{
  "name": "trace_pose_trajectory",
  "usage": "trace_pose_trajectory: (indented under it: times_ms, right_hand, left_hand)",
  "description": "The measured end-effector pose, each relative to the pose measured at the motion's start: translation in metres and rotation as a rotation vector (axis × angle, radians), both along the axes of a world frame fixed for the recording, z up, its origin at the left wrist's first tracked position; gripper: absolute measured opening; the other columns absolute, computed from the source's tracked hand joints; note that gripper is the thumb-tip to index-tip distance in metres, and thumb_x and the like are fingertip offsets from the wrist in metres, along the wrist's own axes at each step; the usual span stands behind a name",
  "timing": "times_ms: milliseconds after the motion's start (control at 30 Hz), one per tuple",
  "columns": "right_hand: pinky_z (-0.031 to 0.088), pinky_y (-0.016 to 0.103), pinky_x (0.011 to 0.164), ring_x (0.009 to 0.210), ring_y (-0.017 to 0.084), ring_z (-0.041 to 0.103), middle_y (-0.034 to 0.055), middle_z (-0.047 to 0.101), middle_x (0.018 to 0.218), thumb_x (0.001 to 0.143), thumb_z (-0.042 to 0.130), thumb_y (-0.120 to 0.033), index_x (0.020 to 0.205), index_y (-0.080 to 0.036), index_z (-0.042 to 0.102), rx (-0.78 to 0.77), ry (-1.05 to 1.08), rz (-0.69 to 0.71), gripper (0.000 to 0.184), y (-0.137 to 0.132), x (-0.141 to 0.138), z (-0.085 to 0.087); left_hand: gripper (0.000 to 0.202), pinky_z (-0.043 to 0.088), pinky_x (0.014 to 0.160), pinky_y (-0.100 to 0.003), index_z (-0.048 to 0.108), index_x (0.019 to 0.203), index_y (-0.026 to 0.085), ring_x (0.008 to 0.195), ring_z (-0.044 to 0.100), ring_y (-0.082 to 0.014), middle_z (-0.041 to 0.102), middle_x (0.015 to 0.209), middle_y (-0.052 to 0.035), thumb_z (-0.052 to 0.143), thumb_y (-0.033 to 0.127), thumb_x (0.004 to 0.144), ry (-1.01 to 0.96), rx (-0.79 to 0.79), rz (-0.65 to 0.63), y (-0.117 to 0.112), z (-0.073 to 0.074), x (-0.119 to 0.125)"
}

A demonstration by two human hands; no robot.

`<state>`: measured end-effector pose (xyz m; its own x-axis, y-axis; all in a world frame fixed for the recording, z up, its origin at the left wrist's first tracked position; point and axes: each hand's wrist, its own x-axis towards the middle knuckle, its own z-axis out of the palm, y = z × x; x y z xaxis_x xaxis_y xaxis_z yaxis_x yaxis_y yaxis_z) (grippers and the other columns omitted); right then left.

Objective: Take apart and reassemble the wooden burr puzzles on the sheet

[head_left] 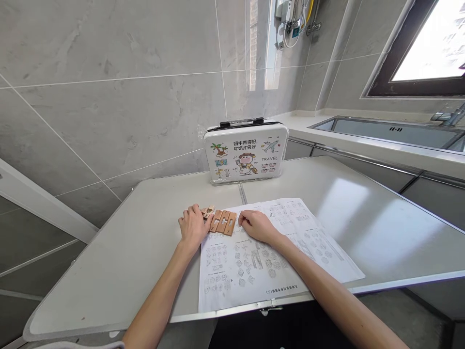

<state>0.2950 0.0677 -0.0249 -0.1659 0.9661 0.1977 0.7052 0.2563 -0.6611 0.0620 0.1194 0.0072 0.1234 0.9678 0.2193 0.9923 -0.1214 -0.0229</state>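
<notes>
My left hand (192, 226) is at the left end of a row of wooden puzzle pieces, its fingers and thumb closed around a small, lighter wooden puzzle piece (208, 212). Flat brown slotted wooden pieces (223, 223), some marked with numbers, lie side by side just right of that hand. My right hand (256, 226) rests on the printed sheet (250, 283), a short gap from the row's right end. Its fingers are curled inward, and whatever they may hold is hidden. Small line drawings of puzzle shapes cover the sheet.
Both hands are over a light folding table (160, 261) with a seam down its middle. A white cartoon-printed case (247, 152) stands upright at its back edge. Grey wall tiles rise behind. To the right are a counter with a sink (392, 131) and a window.
</notes>
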Motion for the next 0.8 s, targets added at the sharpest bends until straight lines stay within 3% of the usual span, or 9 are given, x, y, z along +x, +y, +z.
trace_pose_trajectory:
  times_ms: [333,500,800]
  right_hand:
    - [0.038,0.027,0.07,0.078,0.016,0.06,0.0003,0.074,0.09,0.089,0.049,-0.004,0.081,-0.021,0.064,0.004,0.009,0.009,0.024,0.0006,0.0006,-0.0007]
    - [0.037,0.026,0.071,0.077,0.016,0.06,0.0005,0.074,0.09,0.089,0.049,-0.004,0.082,-0.021,0.064,0.009,0.013,0.009,0.024,0.0009,0.0008,-0.0021]
    - [0.037,0.026,0.071,0.077,0.016,0.06,0.0004,0.074,0.089,0.088,0.049,-0.004,0.081,-0.021,0.064,0.019,0.015,0.012,0.024,0.0021,0.0014,-0.0046]
  left_hand:
    - [0.053,0.051,0.085,-0.043,0.052,0.131,0.007,0.119,0.06,-0.0373,0.065,0.126,-0.0227,0.052,0.051,0.103,0.014,-0.017,0.009,-0.0004,0.0018,0.0004]
    - [0.047,0.051,0.08,-0.037,0.053,0.128,0.008,0.114,0.063,-0.0344,0.067,0.125,-0.0214,0.058,0.048,0.102,-0.038,-0.03,-0.004,0.0005,0.0041,-0.0006]
    - [0.043,0.05,0.074,-0.037,0.051,0.131,0.013,0.112,0.066,-0.0343,0.073,0.116,-0.0157,0.056,0.044,0.102,-0.047,-0.052,-0.014,-0.0002,0.0078,0.0008]
